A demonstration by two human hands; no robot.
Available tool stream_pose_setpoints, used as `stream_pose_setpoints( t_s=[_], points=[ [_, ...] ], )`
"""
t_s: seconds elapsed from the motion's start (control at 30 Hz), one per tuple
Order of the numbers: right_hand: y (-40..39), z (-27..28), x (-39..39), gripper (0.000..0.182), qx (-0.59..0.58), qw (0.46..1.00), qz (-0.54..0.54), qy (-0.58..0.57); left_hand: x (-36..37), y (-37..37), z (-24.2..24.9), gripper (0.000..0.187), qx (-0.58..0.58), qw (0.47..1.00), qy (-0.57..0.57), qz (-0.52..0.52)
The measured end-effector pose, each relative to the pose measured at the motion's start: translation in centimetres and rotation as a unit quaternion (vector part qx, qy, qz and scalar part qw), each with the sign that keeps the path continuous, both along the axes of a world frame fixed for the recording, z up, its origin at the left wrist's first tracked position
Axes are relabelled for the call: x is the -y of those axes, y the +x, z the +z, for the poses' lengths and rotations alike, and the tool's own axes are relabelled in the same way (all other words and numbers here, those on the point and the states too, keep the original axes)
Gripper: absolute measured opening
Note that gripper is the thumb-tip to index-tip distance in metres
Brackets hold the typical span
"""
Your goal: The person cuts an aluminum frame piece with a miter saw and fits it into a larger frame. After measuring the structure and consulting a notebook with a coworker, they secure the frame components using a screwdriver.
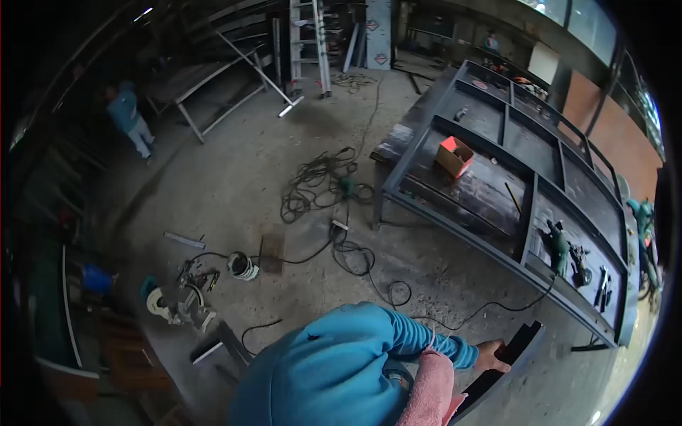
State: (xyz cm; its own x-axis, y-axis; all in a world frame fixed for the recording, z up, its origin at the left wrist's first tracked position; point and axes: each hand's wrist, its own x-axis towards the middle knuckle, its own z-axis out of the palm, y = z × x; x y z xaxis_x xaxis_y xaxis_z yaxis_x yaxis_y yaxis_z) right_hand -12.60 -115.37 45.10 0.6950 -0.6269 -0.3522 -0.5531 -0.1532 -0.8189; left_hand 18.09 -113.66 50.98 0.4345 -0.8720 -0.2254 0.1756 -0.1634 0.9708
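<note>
At the lower right, my left hand (491, 357) is closed around the edge of a long dark metal channel (522, 344). The channel slants from beside the table frame down toward the bottom edge. My left arm, in a blue sleeve (433, 344), reaches across the lower middle, and a pink towel (430, 383) hangs beside it. My right hand is out of sight. Nearest the channel's upper end stands a large dark metal frame (490, 255) on a worktable.
On the table are an open red-and-brown box (455, 157) and a green power tool (558, 248). Tangled cables (320, 184) cover the floor. A bucket (242, 267) and a cut-off saw (177, 302) stand left. A person (129, 117) stands far left; a ladder (309, 50) is behind.
</note>
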Motion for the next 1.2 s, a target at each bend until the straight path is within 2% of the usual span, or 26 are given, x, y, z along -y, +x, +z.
stream_pose_setpoints(
  t_s=[0.07,0.1,0.13,0.2,0.23,0.3,0.33,0.37,0.43,0.47,0.5,0.6,0.67,0.73,0.77,0.83,0.87,0.97,1.0,1.1,1.13,1.2],
  points=[
    [4.7,0.3,8.3,0.075,0.017,0.996,0.091,0.006,-0.4,4.5,0.2,0.066,-0.022,0.998,0.008,0.062],
    [7.2,0.3,11.7,0.074,0.028,0.991,0.133,0.012,-1.6,6.1,0.7,0.060,-0.015,0.991,-0.009,0.136],
    [10.4,0.3,16.0,0.074,0.040,0.981,0.189,0.016,-3.3,8.5,1.3,0.056,-0.061,0.972,-0.031,0.225],
    [15.4,0.5,18.8,0.072,0.056,0.967,0.248,0.016,-4.9,9.9,3.0,0.055,-0.097,0.953,-0.038,0.285],
    [18.1,0.7,19.6,0.071,0.063,0.960,0.273,0.013,-4.2,10.5,0.4,0.052,-0.096,0.946,-0.067,0.302],
    [21.5,-2.3,22.8,0.071,0.123,0.915,0.378,-0.075,-3.7,10.8,0.9,0.052,-0.121,0.915,-0.147,0.355],
    [23.1,-1.8,23.2,0.071,0.122,0.914,0.387,-0.020,-3.4,11.7,0.2,0.053,-0.113,0.911,-0.147,0.370],
    [24.2,0.2,23.4,0.071,0.042,0.919,0.392,-0.010,-1.9,11.1,-0.2,0.053,-0.123,0.904,-0.150,0.380],
    [25.0,-3.6,27.0,0.069,0.111,0.925,0.356,-0.068,-0.6,11.3,0.4,0.054,-0.145,0.907,-0.138,0.370],
    [24.9,-4.2,27.9,0.062,0.150,0.932,0.325,-0.055,1.3,11.1,-0.6,0.045,-0.131,0.897,-0.138,0.399],
    [24.9,-4.4,29.3,0.062,0.140,0.929,0.338,-0.047,3.1,10.9,-1.6,0.037,-0.115,0.886,-0.138,0.427],
    [25.5,-3.5,32.7,0.060,0.091,0.919,0.382,-0.039,6.5,10.1,-1.0,0.037,-0.089,0.901,-0.104,0.412],
    [25.9,-3.0,35.6,0.059,0.064,0.906,0.414,-0.052,9.0,9.3,-1.4,0.038,-0.100,0.891,-0.118,0.428],
    [26.3,-3.3,38.7,0.059,0.081,0.894,0.436,-0.054,11.1,8.8,-1.9,0.040,-0.080,0.886,-0.101,0.446],
    [26.5,-3.8,39.5,0.056,0.174,0.879,0.443,-0.022,12.1,8.3,-2.1,0.041,-0.089,0.874,-0.096,0.468],
    [26.3,-1.8,41.3,0.056,0.113,0.893,0.434,-0.033,14.4,6.8,-2.5,0.041,-0.112,0.851,-0.088,0.505],
    [26.3,-1.5,42.2,0.054,0.106,0.897,0.428,-0.020,15.0,6.5,-2.9,0.048,-0.113,0.864,-0.076,0.484],
    [26.2,-2.3,44.8,0.054,0.112,0.877,0.462,-0.069,16.2,5.6,-2.7,0.049,-0.136,0.866,-0.153,0.457],
    [26.2,-2.5,45.4,0.051,0.134,0.864,0.480,-0.069,16.4,5.4,-2.4,0.050,-0.139,0.869,-0.136,0.455],
    [25.5,0.1,43.5,0.050,0.105,0.890,0.442,-0.044,16.1,5.2,-0.2,0.050,-0.140,0.876,-0.090,0.452],
    [25.5,-0.3,43.8,0.047,0.140,0.876,0.459,-0.052,16.1,5.2,0.1,0.050,-0.138,0.877,-0.077,0.454],
    [25.6,-0.9,44.1,0.057,0.085,0.890,0.447,-0.032,16.4,5.3,0.3,0.049,-0.137,0.874,-0.070,0.461]
  ],
)
